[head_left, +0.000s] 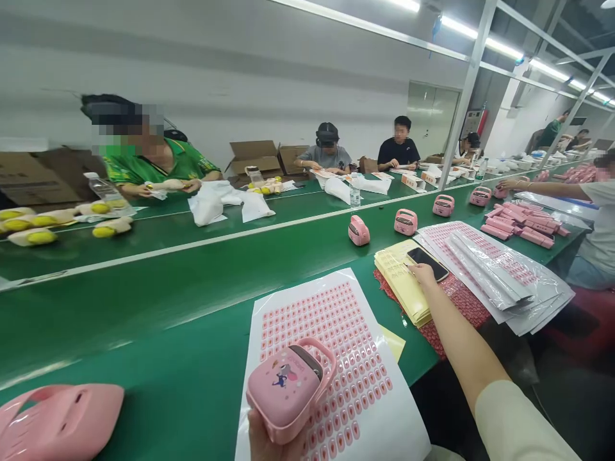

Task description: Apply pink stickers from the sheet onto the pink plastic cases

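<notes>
My left hand point(269, 438) grips the bottom of a small pink handled device point(283, 390). The device is tilted, with a cartoon print on its front, a dark glossy top and a loop handle. Behind it lies a white sheet point(307, 294) with rows of small pink-and-red stickers. My right hand point(423, 274) reaches over a stack of yellow sheets point(396, 269) beside a black phone point(427, 262). Its fingers look pinched at the stack's edge, but what they hold is too small to make out. Red bubble wrap point(464, 298) lies under the stack.
Another pink device point(62, 419) stands at lower left. Several more line the green conveyor point(288, 243). More sticker sheets point(538, 298) and pink parts point(523, 224) lie to the right, near a co-worker's arm point(548, 187). Several people sit across the belt. A metal post point(466, 96) rises there.
</notes>
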Demonstrator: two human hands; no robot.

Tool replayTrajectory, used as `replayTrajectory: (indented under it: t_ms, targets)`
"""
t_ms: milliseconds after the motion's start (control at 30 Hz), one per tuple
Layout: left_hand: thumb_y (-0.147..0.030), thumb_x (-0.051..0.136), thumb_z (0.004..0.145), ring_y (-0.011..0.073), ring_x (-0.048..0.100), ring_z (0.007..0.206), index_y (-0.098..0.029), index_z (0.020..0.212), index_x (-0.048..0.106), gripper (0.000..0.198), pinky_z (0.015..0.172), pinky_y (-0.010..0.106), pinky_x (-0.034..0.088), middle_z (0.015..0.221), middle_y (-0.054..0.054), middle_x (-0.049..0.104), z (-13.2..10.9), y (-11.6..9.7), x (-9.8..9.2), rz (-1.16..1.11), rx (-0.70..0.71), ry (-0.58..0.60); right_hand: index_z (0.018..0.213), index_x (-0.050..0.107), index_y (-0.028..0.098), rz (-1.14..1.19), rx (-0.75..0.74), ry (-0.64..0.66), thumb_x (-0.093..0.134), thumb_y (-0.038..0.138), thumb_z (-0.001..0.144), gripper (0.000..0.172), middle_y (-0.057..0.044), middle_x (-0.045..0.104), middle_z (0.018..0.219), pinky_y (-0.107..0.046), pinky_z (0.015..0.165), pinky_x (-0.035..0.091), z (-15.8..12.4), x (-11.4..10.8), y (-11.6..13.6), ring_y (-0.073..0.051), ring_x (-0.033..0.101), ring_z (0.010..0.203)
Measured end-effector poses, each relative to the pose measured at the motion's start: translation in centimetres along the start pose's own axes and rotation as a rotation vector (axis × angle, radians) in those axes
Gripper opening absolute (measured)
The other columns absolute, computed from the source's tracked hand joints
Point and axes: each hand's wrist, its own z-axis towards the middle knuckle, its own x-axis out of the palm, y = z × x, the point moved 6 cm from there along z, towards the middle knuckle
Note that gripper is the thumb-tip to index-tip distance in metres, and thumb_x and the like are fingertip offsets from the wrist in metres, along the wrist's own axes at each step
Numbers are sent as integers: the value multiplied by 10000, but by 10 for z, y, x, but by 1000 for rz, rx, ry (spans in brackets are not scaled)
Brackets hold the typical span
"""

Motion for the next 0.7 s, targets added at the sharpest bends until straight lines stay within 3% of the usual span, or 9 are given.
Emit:
replayTrajectory:
  t_ms: [100,200,300,367,433,467,500,567,700]
  targets:
    - [-627,511,666,279,448,1162,-412,1164,484,543,835,423,496,1146,-21,600,-2,-8,20,-56,18,-54,1067,539,177,-143,-2,-89,466,314,871,250,-50,534,1119,-370,795,470,1,-6,4,-197,545,942]
    - [-580,529,684,302,483,1119,-408,1124,519,473,818,463,496,1117,-13,613,-5,-12,44,-96,14,-47,1032,543,174,-242,-100,-118,495,254,847,207,-78,490,1137,-429,891,382,-13,-3,21,-242,449,1073]
    - [-625,541,644,321,435,1161,-345,1138,520,569,882,494,445,1149,24,591,-7,-10,57,-109,37,-19,924,571,169,-287,-248,8,529,196,788,145,-84,492,1034,-461,954,279,-64,22,36,-288,366,1124]
    - [-636,581,600,315,389,1199,-306,1157,507,651,891,448,445,1185,42,564,-9,-10,59,-84,85,-23,836,600,189,-289,-344,207,595,172,718,120,-55,534,921,-425,919,337,-118,47,38,-247,463,1004]
    - [-618,639,551,309,359,1221,-294,1171,493,715,852,378,475,1208,48,542,-10,-10,61,-50,138,-43,839,617,218,-280,-425,416,673,166,634,219,-37,555,913,-375,843,418,-175,68,32,-211,518,910]
    - [-616,659,523,312,348,1227,-290,1178,487,751,826,350,487,1219,53,531,-11,-11,62,-36,161,-53,936,601,218,-312,-521,555,665,173,648,299,-60,544,989,-377,835,430,-204,79,30,-215,510,938]
    - [-619,673,499,316,340,1231,-288,1183,483,782,801,330,497,1228,57,520,-12,-11,63,-30,179,-63,999,580,215,-354,-557,614,675,171,644,370,-73,540,1025,-380,831,436,-225,84,24,-222,501,954]
    - [-616,691,471,324,323,1239,-281,1186,479,818,764,301,510,1247,64,497,-12,-12,66,-32,190,-66,1055,554,213,-435,-593,634,666,157,667,408,-85,541,1034,-387,812,446,-250,89,13,-225,496,945]
    - [-559,726,473,318,306,1248,-245,1196,461,831,726,271,518,1291,81,445,-12,-12,73,-39,175,-14,914,604,219,-511,-698,508,599,125,742,197,-80,580,955,-388,761,445,-260,88,4,-224,500,894]
